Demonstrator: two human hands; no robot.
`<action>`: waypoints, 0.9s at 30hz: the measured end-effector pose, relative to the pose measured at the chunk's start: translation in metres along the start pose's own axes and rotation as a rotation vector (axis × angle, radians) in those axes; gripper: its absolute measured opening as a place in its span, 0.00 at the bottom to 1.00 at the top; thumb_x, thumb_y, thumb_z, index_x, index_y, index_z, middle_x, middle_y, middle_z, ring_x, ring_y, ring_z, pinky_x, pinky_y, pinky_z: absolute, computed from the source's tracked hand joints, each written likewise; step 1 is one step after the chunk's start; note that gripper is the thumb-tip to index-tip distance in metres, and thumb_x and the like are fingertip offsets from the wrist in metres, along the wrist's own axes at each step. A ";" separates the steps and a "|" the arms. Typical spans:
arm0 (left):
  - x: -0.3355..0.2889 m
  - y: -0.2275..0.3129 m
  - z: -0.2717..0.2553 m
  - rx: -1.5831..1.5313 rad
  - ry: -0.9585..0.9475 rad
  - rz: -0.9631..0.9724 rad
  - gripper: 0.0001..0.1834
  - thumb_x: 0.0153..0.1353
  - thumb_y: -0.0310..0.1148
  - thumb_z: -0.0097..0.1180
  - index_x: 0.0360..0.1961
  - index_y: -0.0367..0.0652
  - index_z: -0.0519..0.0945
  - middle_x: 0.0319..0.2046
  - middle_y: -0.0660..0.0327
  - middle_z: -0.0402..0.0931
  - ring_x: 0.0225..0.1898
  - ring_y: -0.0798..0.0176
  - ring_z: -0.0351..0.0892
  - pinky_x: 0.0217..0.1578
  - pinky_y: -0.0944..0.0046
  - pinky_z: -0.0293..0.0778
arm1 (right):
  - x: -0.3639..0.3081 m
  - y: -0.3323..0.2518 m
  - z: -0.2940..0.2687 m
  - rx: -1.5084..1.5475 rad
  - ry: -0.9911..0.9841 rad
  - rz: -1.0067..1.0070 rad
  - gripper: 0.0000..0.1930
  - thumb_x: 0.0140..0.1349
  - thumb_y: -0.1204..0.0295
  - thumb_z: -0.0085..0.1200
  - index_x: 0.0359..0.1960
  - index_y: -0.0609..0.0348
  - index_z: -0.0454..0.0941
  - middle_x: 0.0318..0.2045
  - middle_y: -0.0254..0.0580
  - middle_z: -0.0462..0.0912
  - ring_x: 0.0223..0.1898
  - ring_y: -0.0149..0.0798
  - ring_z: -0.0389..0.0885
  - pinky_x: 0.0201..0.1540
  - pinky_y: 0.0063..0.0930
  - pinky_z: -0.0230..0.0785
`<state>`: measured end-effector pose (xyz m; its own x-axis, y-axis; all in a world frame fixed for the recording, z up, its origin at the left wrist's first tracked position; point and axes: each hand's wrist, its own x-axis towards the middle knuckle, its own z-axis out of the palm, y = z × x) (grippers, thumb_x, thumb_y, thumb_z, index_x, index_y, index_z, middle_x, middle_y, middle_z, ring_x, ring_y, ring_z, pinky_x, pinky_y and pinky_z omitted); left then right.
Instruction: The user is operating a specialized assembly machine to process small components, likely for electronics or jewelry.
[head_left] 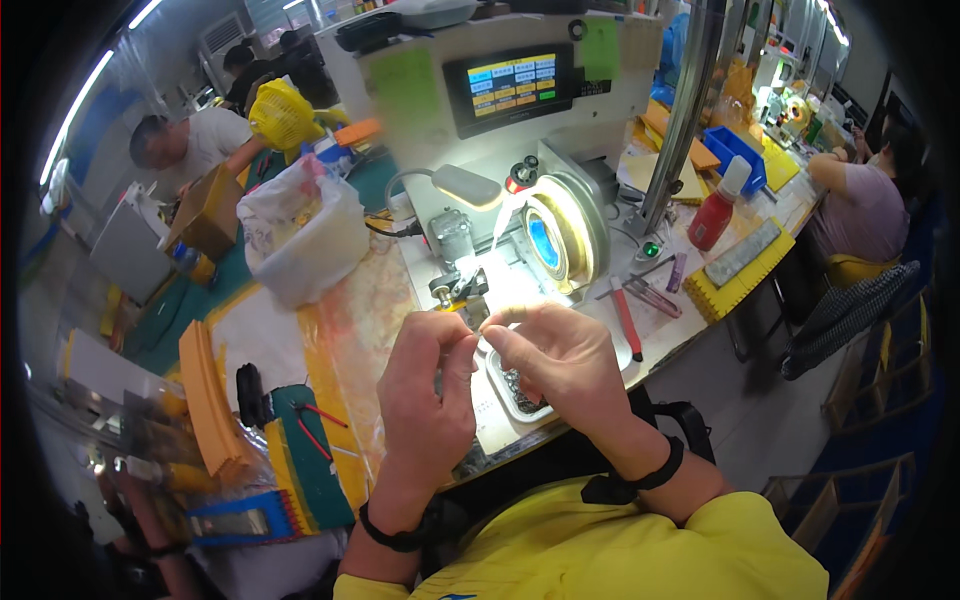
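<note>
My left hand [430, 390] and my right hand [565, 365] meet just in front of a bench machine [420, 110]. The thumb and forefinger of each are pinched together, tip close to tip. What they hold between them is too small to make out. Beyond the fingers, a round wheel [545, 245] with a blue centre stands under a bright lamp [467, 186]. Beside it is a small metal fixture [458, 290]. Partly hidden under my right hand lies a white tray [497, 385] of small metal pieces [522, 398].
Right of the wheel lie a red-handled tool [627, 322] and tweezers [655, 297]. A red bottle [715, 215] stands farther right. At left are a white bag-lined bin [305, 235], orange boards [207, 400] and red-handled pliers [315, 430]. Other people sit at benches on both sides.
</note>
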<state>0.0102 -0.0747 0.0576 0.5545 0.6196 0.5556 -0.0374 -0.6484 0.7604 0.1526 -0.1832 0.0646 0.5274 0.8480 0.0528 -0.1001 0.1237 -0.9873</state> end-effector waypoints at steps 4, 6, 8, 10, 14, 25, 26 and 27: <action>0.016 0.000 -0.003 0.160 -0.048 0.127 0.03 0.81 0.24 0.60 0.49 0.37 0.79 0.41 0.61 0.77 0.40 0.69 0.77 0.42 0.67 0.75 | 0.012 0.003 0.005 -0.037 0.020 -0.082 0.13 0.78 0.69 0.66 0.53 0.68 0.88 0.39 0.35 0.87 0.41 0.23 0.80 0.39 0.23 0.77; 0.023 0.004 -0.002 0.165 -0.041 0.032 0.02 0.82 0.25 0.58 0.50 0.38 0.79 0.42 0.62 0.77 0.41 0.70 0.75 0.44 0.67 0.74 | 0.022 0.013 0.009 0.056 0.062 -0.101 0.13 0.80 0.69 0.64 0.53 0.69 0.86 0.40 0.37 0.87 0.41 0.24 0.80 0.40 0.24 0.78; 0.028 -0.002 -0.003 0.172 -0.032 -0.060 0.03 0.84 0.27 0.56 0.51 0.38 0.79 0.44 0.64 0.77 0.42 0.70 0.73 0.46 0.68 0.73 | 0.037 0.030 0.013 0.083 0.153 -0.139 0.11 0.83 0.71 0.58 0.55 0.69 0.82 0.39 0.39 0.85 0.42 0.27 0.81 0.43 0.28 0.79; 0.031 -0.026 -0.014 0.224 0.073 -0.095 0.06 0.86 0.29 0.52 0.54 0.39 0.79 0.47 0.66 0.75 0.44 0.71 0.71 0.50 0.69 0.71 | 0.049 0.036 0.015 0.085 0.195 -0.128 0.11 0.83 0.71 0.57 0.55 0.68 0.81 0.39 0.38 0.85 0.41 0.28 0.81 0.43 0.28 0.78; 0.030 -0.052 -0.026 0.209 0.056 -0.124 0.08 0.86 0.29 0.51 0.57 0.38 0.79 0.48 0.66 0.75 0.47 0.71 0.71 0.52 0.68 0.70 | 0.063 0.045 0.021 0.115 0.234 -0.156 0.07 0.83 0.72 0.55 0.50 0.65 0.80 0.35 0.36 0.82 0.37 0.27 0.78 0.42 0.29 0.75; 0.030 -0.058 -0.008 0.405 -0.162 -0.323 0.06 0.74 0.24 0.66 0.49 0.37 0.85 0.42 0.63 0.83 0.43 0.69 0.79 0.48 0.63 0.76 | 0.078 0.064 0.017 -0.303 0.287 -0.580 0.08 0.82 0.72 0.57 0.43 0.63 0.78 0.30 0.33 0.77 0.32 0.24 0.73 0.36 0.28 0.71; 0.025 -0.078 0.001 0.241 -0.119 -0.319 0.05 0.72 0.22 0.67 0.46 0.35 0.85 0.41 0.62 0.84 0.42 0.69 0.81 0.47 0.63 0.76 | 0.078 0.063 0.016 -0.294 0.278 -0.617 0.08 0.83 0.71 0.57 0.43 0.63 0.79 0.30 0.32 0.78 0.32 0.24 0.74 0.37 0.27 0.71; 0.024 -0.083 0.003 0.244 -0.117 -0.315 0.05 0.72 0.22 0.67 0.46 0.35 0.85 0.41 0.62 0.84 0.42 0.69 0.81 0.47 0.63 0.76 | 0.078 0.062 0.015 -0.288 0.273 -0.654 0.09 0.83 0.70 0.56 0.44 0.63 0.79 0.30 0.32 0.78 0.33 0.24 0.74 0.37 0.27 0.71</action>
<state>0.0295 -0.0074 0.0071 0.5989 0.7588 0.2561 0.3391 -0.5299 0.7773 0.1751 -0.1022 0.0095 0.5972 0.4862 0.6379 0.5081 0.3861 -0.7699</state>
